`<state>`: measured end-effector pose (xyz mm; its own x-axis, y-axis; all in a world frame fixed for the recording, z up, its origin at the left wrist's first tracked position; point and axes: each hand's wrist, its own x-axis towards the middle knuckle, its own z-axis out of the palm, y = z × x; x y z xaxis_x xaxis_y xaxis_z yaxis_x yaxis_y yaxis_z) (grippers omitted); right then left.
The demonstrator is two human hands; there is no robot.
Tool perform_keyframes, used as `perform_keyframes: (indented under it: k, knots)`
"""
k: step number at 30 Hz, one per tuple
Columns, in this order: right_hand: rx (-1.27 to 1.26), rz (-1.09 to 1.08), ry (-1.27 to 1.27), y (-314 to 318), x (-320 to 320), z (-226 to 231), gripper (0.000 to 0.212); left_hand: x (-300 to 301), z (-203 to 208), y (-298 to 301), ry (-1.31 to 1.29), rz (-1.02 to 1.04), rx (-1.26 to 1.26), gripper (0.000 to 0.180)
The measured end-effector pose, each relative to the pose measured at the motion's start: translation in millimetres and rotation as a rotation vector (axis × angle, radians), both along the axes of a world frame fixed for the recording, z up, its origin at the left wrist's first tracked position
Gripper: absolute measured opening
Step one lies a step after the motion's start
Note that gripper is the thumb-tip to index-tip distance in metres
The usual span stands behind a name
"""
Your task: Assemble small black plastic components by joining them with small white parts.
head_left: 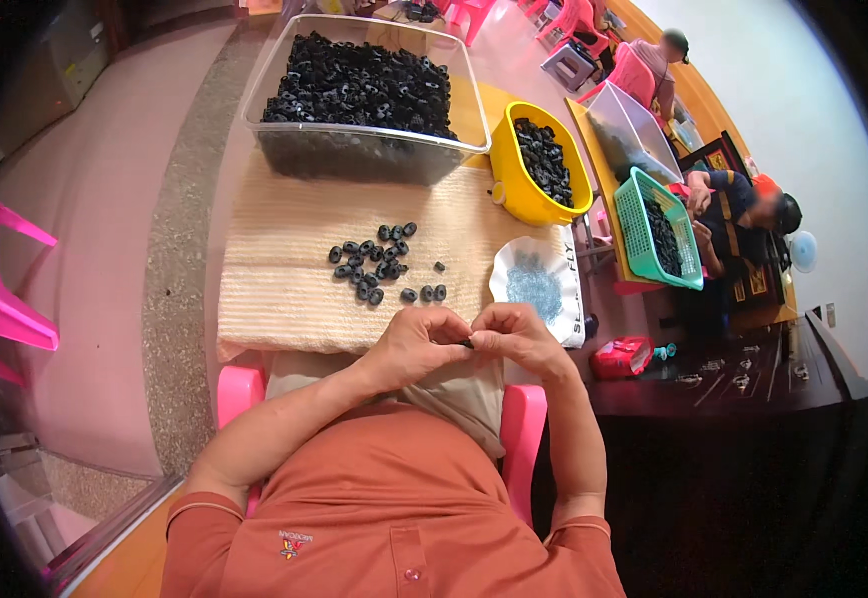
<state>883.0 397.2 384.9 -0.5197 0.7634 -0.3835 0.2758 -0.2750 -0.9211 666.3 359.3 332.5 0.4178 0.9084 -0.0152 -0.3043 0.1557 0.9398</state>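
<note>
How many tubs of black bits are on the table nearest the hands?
2: the big clear tub at the far side, and the yellow tub just right of it.

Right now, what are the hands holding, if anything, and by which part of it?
A small dark piece, mostly hidden, is pinched between the fingers of the left hand and right hand; which part they grip cannot be told.

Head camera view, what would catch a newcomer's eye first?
Probably the big clear bin heaped with black parts, at the far side of the cream cloth. Next, the bright yellow tub right of it. Then the left hand and right hand, pinching a small dark piece by the cloth's near edge.
</note>
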Motion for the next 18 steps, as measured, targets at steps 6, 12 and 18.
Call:
perform_keyframes:
  k: [6,12,18]
  knots:
    - [0.574,-0.063,-0.245,26.6,-31.3,4.0,0.015,1.5,-3.5,-1.7,0.06,-0.003,0.003,0.02]
    - [1.084,0.06,-0.617,45.3,-55.5,-12.5,0.017,4.8,-5.3,-5.4,0.076,-0.099,0.124,0.019]
    - [1.015,0.11,-0.612,52.1,-72.9,-10.9,0.017,2.2,-3.2,-7.5,0.103,-0.105,0.18,0.022]
